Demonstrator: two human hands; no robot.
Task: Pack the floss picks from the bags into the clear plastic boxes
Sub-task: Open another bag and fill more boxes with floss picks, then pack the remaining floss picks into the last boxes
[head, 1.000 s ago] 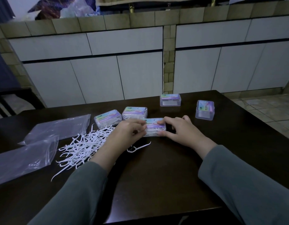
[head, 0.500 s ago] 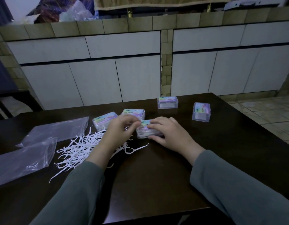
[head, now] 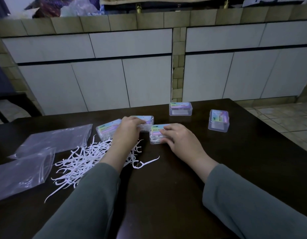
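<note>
A pile of white floss picks (head: 83, 161) lies on the dark table (head: 166, 195), left of centre, with one loose pick (head: 145, 163) at its right edge. Several clear plastic boxes with pastel labels stand beyond it. My right hand (head: 180, 140) grips the nearest box (head: 157, 133), which has picks inside, with fingers on the lid and thumb on its near side. My left hand (head: 126, 130) reaches over the pile, its fingers curled on the middle box (head: 147, 119). Another box with picks (head: 106, 129) sits just left of that hand.
Two flat clear plastic bags (head: 54, 140) (head: 20, 173) lie at the left of the table. Two more shut boxes stand apart, one at the back (head: 180, 108) and one at the right (head: 218, 121). White cabinets and a tiled counter stand behind the table.
My left hand has left the nearest box and moved back-left onto the middle box. My right hand stays on the nearest box, which has shifted slightly left toward the pile.
</note>
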